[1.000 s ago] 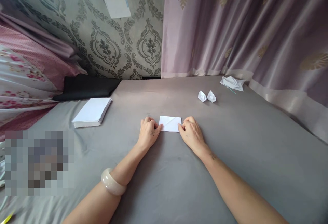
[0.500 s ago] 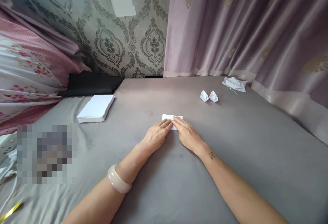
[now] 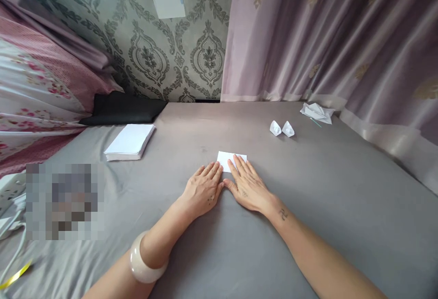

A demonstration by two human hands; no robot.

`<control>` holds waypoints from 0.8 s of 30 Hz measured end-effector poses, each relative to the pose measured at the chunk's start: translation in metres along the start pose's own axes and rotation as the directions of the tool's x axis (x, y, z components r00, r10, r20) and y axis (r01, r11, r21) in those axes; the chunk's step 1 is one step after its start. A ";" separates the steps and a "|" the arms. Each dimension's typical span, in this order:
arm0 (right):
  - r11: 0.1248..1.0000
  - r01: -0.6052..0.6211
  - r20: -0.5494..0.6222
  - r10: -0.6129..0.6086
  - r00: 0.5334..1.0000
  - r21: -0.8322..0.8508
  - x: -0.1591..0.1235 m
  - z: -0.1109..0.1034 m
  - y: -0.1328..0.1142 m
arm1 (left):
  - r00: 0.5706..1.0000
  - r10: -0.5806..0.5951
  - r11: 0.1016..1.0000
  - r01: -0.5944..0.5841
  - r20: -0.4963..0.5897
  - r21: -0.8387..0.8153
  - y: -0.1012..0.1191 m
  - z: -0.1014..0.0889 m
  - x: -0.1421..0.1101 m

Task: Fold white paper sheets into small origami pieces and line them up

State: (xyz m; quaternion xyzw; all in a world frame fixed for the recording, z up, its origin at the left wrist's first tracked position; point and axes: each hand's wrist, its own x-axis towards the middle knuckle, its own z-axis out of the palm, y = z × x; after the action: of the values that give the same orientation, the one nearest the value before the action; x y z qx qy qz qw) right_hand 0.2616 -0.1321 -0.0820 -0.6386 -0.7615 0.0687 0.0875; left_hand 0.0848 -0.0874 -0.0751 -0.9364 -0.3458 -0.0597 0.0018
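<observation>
A small white sheet of paper (image 3: 226,158) lies flat on the grey cloth surface, partly covered by my hands. My right hand (image 3: 248,182) rests on its right half, palm down, fingers outstretched and slightly spread. Flat against the cloth, my left hand (image 3: 204,187) has its fingers stretched out, with the fingertips at the paper's left edge. The thumb tips of both hands come close together below the sheet. Whether the paper is folded in layers is hard to make out.
A thick stack of white paper (image 3: 130,141) sits to the left. Beyond my right hand stand two folded white paper shapes (image 3: 282,128). Crumpled or folded white papers (image 3: 317,112) lie at the far right by the curtain (image 3: 273,39). A power strip (image 3: 12,189) and cables are at the left edge.
My left hand has slid left off the middle of the paper to its edge. My right hand has flattened, its fingers spreading, and more of the paper shows.
</observation>
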 end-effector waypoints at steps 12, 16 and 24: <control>0.999 -0.037 0.076 0.036 0.996 0.020 -0.015 -0.020 -0.004 | 0.996 -0.030 0.999 0.027 0.081 0.034 -0.003 -0.018 -0.002; 0.994 -0.111 0.103 0.109 0.989 0.018 -0.024 -0.030 0.005 | 0.993 -0.054 0.998 0.051 0.106 0.025 -0.004 -0.027 -0.004; 0.983 -0.184 -0.054 0.185 0.981 0.024 -0.022 -0.039 0.022 | 0.972 -0.214 0.966 0.226 0.097 -0.129 -0.014 -0.030 0.001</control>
State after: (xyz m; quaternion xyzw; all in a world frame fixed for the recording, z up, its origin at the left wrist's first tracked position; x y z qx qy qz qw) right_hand 0.2951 -0.1506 -0.0501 -0.7072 -0.6956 0.0658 0.1079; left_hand 0.0734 -0.0770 -0.0460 -0.8917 -0.4423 -0.0450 -0.0845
